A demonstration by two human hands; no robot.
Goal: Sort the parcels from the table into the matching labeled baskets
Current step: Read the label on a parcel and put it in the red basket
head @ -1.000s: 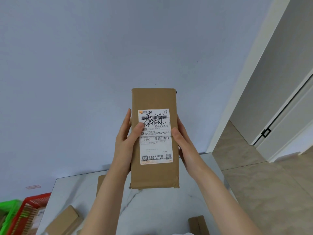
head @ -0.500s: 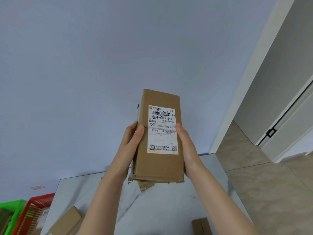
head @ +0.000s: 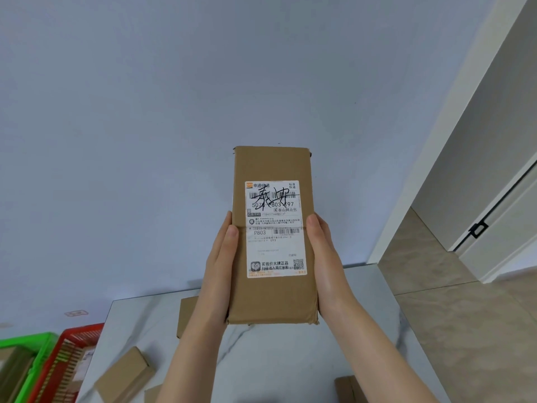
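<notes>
- Squared up since half a second ago, the parcel now faces the camera flat, no longer twisted.
- Grip: left hand and right hand clasp its long sides, thumbs in front.
- Its long axis stands upright, above the desk.
- Red basket and green basket lie down-left, nearer the left hand.

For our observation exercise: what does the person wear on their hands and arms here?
Both the left hand and right hand are bare: no gloves or rings show. The forearms are bare down to the picture's edge, with no sleeve, watch or bracelet in view.
</notes>
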